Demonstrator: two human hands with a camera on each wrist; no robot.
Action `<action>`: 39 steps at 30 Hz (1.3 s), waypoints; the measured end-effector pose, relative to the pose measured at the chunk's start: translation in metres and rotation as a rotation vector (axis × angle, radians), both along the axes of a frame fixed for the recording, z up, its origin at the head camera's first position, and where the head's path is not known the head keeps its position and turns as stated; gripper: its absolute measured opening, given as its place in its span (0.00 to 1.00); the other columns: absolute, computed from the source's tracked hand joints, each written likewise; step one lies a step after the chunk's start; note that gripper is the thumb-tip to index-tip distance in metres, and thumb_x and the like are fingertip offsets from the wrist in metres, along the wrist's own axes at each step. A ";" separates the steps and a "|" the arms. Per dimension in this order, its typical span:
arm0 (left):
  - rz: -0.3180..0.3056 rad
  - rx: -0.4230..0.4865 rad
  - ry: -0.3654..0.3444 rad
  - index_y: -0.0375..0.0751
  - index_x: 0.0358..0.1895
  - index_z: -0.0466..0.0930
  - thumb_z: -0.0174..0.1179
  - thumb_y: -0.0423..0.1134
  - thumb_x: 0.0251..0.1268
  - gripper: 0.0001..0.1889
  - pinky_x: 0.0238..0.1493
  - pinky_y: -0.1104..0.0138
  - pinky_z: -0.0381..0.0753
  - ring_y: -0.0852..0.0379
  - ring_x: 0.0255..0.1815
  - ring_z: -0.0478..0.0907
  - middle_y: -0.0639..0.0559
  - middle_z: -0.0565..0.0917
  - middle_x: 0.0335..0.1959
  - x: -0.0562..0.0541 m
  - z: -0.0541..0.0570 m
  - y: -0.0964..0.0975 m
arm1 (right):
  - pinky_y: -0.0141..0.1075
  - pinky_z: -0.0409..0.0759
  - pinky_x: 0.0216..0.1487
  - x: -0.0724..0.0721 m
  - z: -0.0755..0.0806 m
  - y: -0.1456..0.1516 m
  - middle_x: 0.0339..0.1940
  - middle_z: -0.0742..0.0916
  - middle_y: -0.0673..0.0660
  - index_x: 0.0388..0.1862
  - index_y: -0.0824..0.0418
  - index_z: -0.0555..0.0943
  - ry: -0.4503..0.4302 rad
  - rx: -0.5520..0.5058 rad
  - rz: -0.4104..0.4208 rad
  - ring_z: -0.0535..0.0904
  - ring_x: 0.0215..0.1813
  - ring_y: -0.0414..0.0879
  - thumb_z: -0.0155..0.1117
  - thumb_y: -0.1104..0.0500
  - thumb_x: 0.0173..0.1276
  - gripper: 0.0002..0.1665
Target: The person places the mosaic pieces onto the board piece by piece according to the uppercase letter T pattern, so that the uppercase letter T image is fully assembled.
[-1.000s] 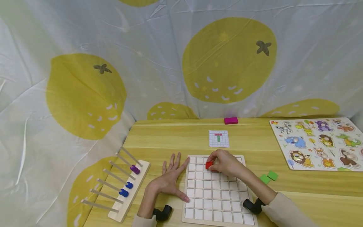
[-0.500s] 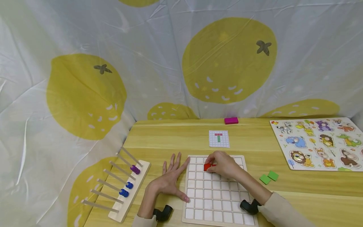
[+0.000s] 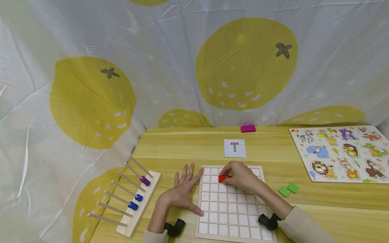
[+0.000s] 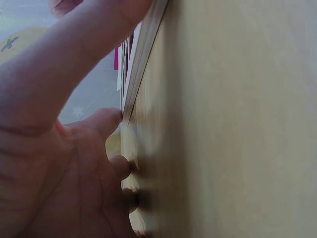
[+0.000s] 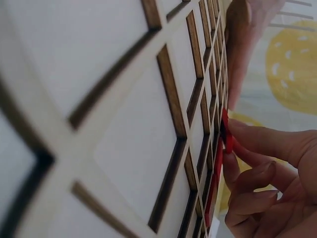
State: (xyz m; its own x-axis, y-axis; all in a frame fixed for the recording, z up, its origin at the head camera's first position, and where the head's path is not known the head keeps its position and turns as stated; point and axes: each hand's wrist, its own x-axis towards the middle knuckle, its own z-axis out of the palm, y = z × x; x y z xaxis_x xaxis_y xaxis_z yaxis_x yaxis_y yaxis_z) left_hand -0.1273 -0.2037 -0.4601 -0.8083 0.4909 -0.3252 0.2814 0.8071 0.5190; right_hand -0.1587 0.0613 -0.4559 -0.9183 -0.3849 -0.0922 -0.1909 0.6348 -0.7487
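In the head view, my right hand (image 3: 241, 175) pinches a red square tile (image 3: 222, 179) at a cell in the second row of the white grid board (image 3: 223, 218). The right wrist view has this red tile (image 5: 227, 131) between thumb and fingertip, slightly tilted at the board's surface. Another red piece (image 5: 214, 188) lies in the grid beside it, partly covered by my fingers in the head view. With fingers spread, my left hand (image 3: 180, 194) rests at the board's left edge, the thumb and index fingertip touching its frame (image 4: 136, 74).
Two green tiles (image 3: 284, 191) lie right of the board. Behind it are a pattern card (image 3: 235, 153) and a magenta block (image 3: 248, 129). A peg rack (image 3: 138, 206) with beads stands left; an animal puzzle board (image 3: 334, 148) lies at the right.
The pinched red tile has shifted slightly left and down and tipped flatter toward its cell. My right hand moved a little with it; my left hand stayed in place.
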 end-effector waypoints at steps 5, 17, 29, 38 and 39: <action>0.001 0.001 0.002 0.56 0.86 0.37 0.85 0.58 0.38 0.75 0.78 0.31 0.21 0.34 0.84 0.17 0.36 0.24 0.84 0.000 0.000 0.000 | 0.39 0.80 0.44 0.000 0.000 0.001 0.38 0.87 0.49 0.38 0.56 0.92 0.006 -0.006 0.012 0.80 0.41 0.43 0.81 0.65 0.56 0.10; -0.006 0.004 0.000 0.54 0.86 0.36 0.85 0.59 0.38 0.75 0.78 0.31 0.21 0.33 0.84 0.17 0.36 0.24 0.84 0.001 0.001 -0.001 | 0.39 0.81 0.43 -0.002 -0.002 -0.002 0.38 0.88 0.48 0.37 0.56 0.93 -0.012 -0.016 -0.020 0.82 0.42 0.43 0.82 0.68 0.54 0.13; 0.003 0.016 -0.004 0.55 0.86 0.37 0.85 0.57 0.38 0.75 0.78 0.31 0.20 0.34 0.84 0.16 0.36 0.24 0.84 0.000 -0.002 0.000 | 0.38 0.81 0.46 -0.003 -0.001 0.008 0.41 0.88 0.51 0.44 0.59 0.90 -0.012 -0.041 0.073 0.80 0.43 0.44 0.80 0.65 0.58 0.14; -0.003 0.021 -0.001 0.54 0.86 0.37 0.85 0.57 0.38 0.75 0.77 0.30 0.20 0.33 0.84 0.17 0.35 0.24 0.84 0.000 -0.001 0.000 | 0.30 0.72 0.30 0.008 0.007 0.055 0.47 0.87 0.57 0.52 0.62 0.87 0.041 -0.104 0.084 0.70 0.29 0.39 0.77 0.58 0.64 0.19; -0.004 0.022 0.001 0.53 0.86 0.37 0.85 0.57 0.38 0.75 0.77 0.30 0.20 0.33 0.84 0.17 0.35 0.24 0.84 0.001 -0.001 0.000 | 0.30 0.72 0.29 0.010 0.009 0.061 0.48 0.87 0.57 0.53 0.61 0.87 0.036 -0.111 0.074 0.70 0.29 0.39 0.77 0.57 0.65 0.19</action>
